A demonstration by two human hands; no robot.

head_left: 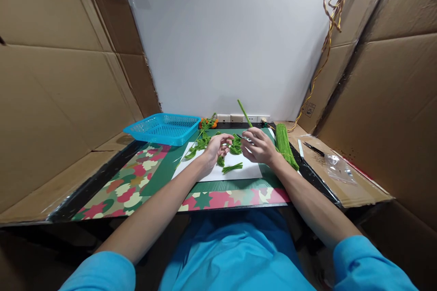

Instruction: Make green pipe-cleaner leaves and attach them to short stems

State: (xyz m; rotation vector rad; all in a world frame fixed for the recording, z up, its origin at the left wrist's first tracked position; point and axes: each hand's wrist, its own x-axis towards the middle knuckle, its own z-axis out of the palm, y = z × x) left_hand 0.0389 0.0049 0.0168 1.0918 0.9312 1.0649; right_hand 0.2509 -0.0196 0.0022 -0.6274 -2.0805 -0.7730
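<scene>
My right hand (257, 145) is closed around a green pipe cleaner (245, 112), whose long end sticks up and to the left above the fingers. A small dark tip (239, 136) pokes out at those fingers; its kind is hidden. Left of it my left hand (219, 146) hovers with loosely curled fingers apart and nothing visible in them. Beneath the hands, a white sheet (208, 175) carries a short bundle of cut green pipe cleaners (232, 168) and a curled green cluster (235, 145). Looped green pieces (204, 140) lie beyond my left hand.
A blue plastic basket (162, 138) stands back left. Orange flower-like pieces (209, 122) sit beside it. At right lie a thick bundle of long green pipe cleaners (284, 145), a black pen-like tool (314, 149) and a clear plastic bag (338, 169). Cardboard walls (385, 100) flank the table.
</scene>
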